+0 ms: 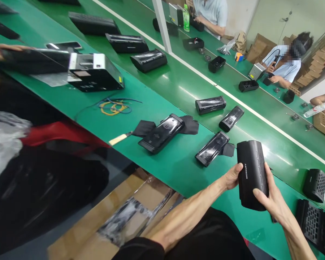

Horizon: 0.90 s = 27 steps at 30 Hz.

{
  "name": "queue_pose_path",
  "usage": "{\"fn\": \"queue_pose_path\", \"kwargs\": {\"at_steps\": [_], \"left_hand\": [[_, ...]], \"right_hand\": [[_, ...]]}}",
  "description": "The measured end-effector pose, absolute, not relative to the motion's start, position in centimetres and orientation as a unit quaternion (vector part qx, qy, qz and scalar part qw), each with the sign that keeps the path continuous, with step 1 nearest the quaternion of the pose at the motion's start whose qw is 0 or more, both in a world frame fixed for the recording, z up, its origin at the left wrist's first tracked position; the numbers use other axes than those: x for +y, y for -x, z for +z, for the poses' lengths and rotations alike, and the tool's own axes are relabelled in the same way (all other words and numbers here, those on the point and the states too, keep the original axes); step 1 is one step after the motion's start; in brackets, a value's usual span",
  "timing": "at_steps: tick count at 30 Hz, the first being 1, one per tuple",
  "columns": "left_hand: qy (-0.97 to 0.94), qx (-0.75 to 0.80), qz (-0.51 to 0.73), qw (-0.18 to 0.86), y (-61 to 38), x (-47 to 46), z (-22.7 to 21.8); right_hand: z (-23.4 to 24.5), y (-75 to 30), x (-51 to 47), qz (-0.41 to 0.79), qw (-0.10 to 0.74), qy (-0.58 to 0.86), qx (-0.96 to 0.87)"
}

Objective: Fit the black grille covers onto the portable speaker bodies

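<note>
Both my hands hold up a black speaker casing (250, 177) lettered MERKURY, above the green bench near its front edge. My left hand (233, 176) grips its left side, thumb on the face. On the other side, my right hand (272, 196) has its thumb across the lower front and its fingers along the right edge. Left of the casing lies a glossy black speaker (212, 148) on a dark cloth piece (228, 150). A larger one (162, 133) rests further left on black cloth (189, 125), beside a tool with a pale flat handle (118, 139).
Several speaker shells stand on the belt (178, 86). Perforated black casings (311, 220) sit at the lower right. A metal-topped box (94, 72) and coiled cables (115, 107) lie left. Across the line, co-workers handle parts; another person's hand (5, 50) is at far left. Cardboard (103, 216) lies below.
</note>
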<state>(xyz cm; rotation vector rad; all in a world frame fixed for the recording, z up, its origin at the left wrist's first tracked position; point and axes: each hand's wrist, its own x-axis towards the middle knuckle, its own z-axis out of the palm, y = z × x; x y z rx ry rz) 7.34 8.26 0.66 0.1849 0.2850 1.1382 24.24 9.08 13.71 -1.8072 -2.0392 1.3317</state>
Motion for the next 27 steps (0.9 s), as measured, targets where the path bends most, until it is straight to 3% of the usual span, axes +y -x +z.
{"fn": "queue_pose_path", "kwargs": {"at_steps": [4,10,14,18,22,27], "left_hand": [[-0.064,0.157,0.556,0.814,-7.2,8.7,1.3],[0.004,0.282,0.635,0.719,-8.9,8.6,1.3],[-0.009,0.336,0.581,0.741,-7.7,8.7,0.8],[-0.177,0.382,0.551,0.721,-1.3,10.5,0.7],[-0.377,0.314,0.484,0.724,3.5,12.5,1.7],[-0.351,0.347,0.493,0.716,2.7,11.5,2.2]], "right_hand": [[13.7,-25.1,9.2,0.447,0.072,0.594,-0.665],[8.8,-23.6,4.1,0.271,0.250,0.662,-0.653],[8.0,-22.8,3.6,0.235,0.326,0.682,-0.612],[10.9,-24.8,4.0,0.311,0.313,0.680,-0.585],[11.7,-26.2,3.3,0.365,0.295,0.659,-0.588],[11.4,-27.7,4.0,0.389,0.274,0.653,-0.588]]}}
